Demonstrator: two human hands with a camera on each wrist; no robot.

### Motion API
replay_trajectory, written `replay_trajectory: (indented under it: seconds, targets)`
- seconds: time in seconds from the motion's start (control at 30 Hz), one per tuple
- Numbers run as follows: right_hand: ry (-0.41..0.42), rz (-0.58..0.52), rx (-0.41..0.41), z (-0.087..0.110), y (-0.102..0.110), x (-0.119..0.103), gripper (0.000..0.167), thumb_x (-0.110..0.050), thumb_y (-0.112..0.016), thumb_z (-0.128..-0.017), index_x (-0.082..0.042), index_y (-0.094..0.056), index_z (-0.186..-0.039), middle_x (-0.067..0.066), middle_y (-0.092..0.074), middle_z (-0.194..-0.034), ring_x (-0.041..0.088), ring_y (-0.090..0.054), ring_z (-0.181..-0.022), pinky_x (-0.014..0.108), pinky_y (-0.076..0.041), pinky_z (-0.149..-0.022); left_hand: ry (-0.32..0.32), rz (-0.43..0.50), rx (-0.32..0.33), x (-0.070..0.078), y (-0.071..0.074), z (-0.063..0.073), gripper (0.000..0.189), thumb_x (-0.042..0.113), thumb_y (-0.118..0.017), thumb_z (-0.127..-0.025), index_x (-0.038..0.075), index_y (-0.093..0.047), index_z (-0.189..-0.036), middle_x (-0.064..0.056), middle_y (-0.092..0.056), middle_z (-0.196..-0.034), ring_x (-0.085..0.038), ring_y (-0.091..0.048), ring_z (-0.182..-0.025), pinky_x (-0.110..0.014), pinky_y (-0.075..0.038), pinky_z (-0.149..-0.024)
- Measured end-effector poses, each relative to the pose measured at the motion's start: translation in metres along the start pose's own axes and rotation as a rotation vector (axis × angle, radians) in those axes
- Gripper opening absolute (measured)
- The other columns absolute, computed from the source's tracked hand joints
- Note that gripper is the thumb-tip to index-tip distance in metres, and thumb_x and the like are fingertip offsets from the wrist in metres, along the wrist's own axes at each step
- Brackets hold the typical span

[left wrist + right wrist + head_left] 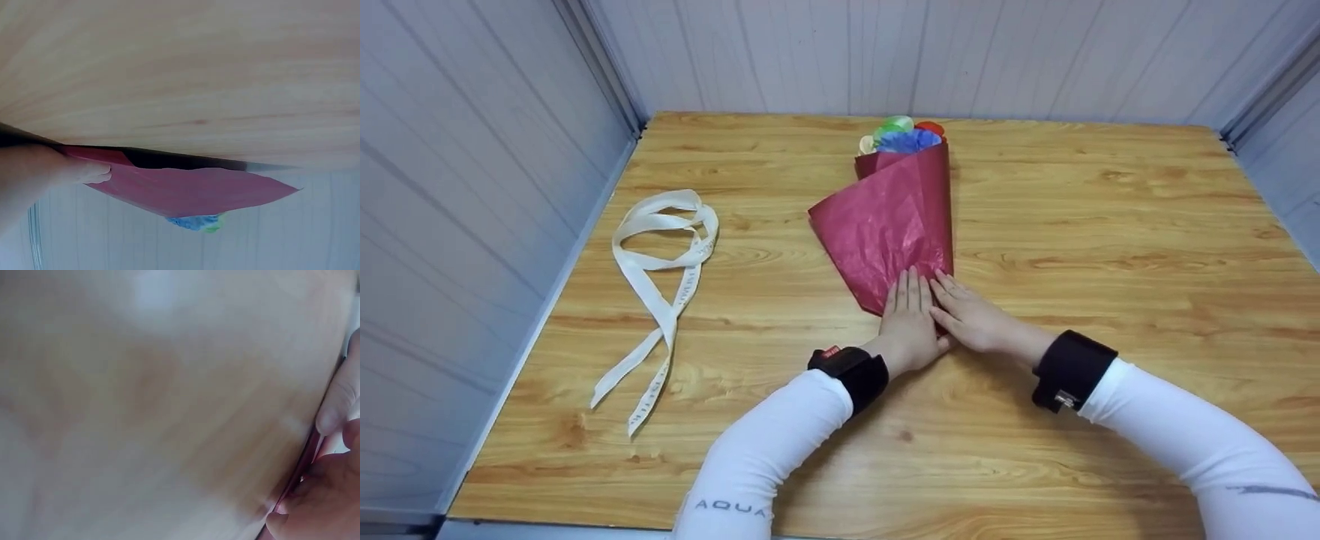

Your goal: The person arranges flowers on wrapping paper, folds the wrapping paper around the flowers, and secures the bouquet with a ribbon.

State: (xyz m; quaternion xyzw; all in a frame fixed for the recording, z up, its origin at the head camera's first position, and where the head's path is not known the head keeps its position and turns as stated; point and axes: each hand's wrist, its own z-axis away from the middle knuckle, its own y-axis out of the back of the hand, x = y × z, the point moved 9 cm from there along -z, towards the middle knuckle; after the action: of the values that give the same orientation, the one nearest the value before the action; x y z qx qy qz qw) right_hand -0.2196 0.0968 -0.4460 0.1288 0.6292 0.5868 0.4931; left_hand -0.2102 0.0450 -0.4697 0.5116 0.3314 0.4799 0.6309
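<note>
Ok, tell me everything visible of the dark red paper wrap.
The dark red, cone-shaped paper wrap looks thin, slightly glossy, creased toward its narrow near end. It lies on the wood-grain table, one corner jutting left, multicoloured flowers showing at its far end. The left hand and right hand touch its near end.

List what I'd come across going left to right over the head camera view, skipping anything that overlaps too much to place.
White ribbon, dark red wrapped bouquet, right hand, black band on the right wrist, white right sleeve.
</note>
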Motion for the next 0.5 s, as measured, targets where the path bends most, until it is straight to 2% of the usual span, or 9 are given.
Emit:
replay_trajectory:
  seconds: [0.2,0.5]
  targets:
    - [-0.043,0.029,-0.018,-0.004,-0.006,-0.001,0.062,-0.029,-0.031,-0.104,0.015,-0.013,-0.144,0.031,-0.003,-0.153,0.045,-0.004,-0.142,0.053,-0.009,-0.115,-0.02,0.043,0.02,0.0,0.002,0.003,0.093,0.058,-0.04,-0.093,-0.004,0.0,-0.15,-0.022,0.006,-0.157,-0.034,0.008,-0.146,-0.044,0.0,-0.118]
    - [-0.073,0.038,-0.007,-0.017,-0.001,0.002,0.066,-0.032,-0.029,-0.104,0.02,-0.012,-0.141,0.036,-0.001,-0.15,0.046,-0.003,-0.141,0.052,-0.007,-0.116,-0.044,0.094,0.075,0.0,0.004,0.004,0.093,0.059,-0.039,-0.093,-0.006,-0.004,-0.149,-0.026,0.004,-0.156,-0.036,0.006,-0.145,-0.045,-0.001,-0.118]
